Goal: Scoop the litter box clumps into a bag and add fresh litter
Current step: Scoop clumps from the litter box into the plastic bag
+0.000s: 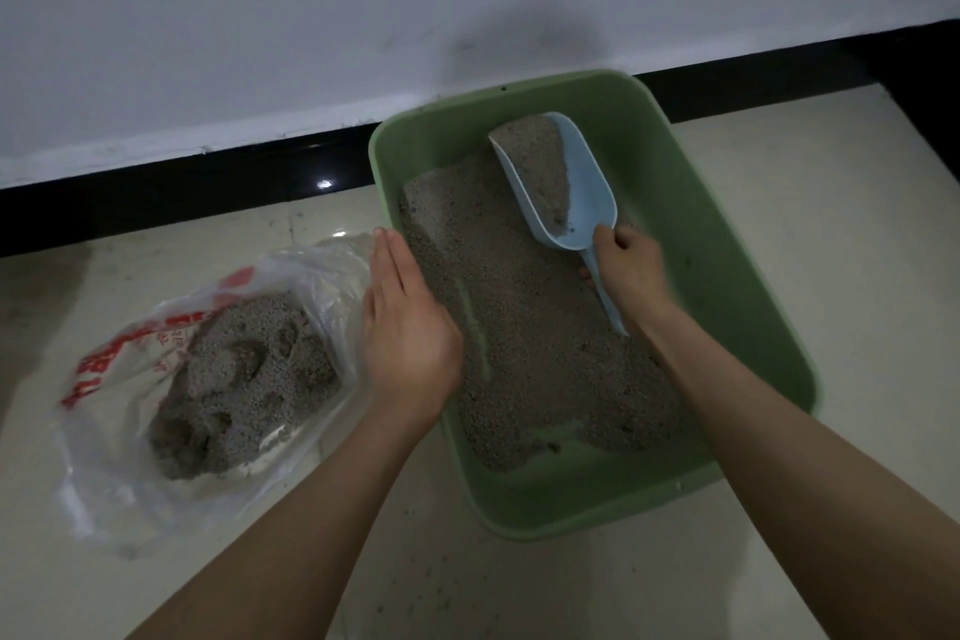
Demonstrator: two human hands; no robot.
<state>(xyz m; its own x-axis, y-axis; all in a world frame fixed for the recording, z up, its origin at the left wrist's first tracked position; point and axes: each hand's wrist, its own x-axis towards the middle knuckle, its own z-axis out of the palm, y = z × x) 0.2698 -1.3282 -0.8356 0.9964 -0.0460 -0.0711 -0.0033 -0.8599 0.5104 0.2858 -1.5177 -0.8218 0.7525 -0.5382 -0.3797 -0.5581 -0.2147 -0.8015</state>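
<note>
A green litter box sits on the tiled floor, with grey litter spread over its bottom. My right hand grips the handle of a light blue scoop, whose bowl is loaded with litter and points toward the box's far wall. My left hand lies flat with straight fingers along the box's left rim. To the left of the box, a clear plastic bag with red print lies open on the floor, holding a heap of clumped grey litter.
A white wall with a black baseboard runs right behind the box. Glossy cream floor tiles lie around it, with scattered litter grains near the front edge of the box.
</note>
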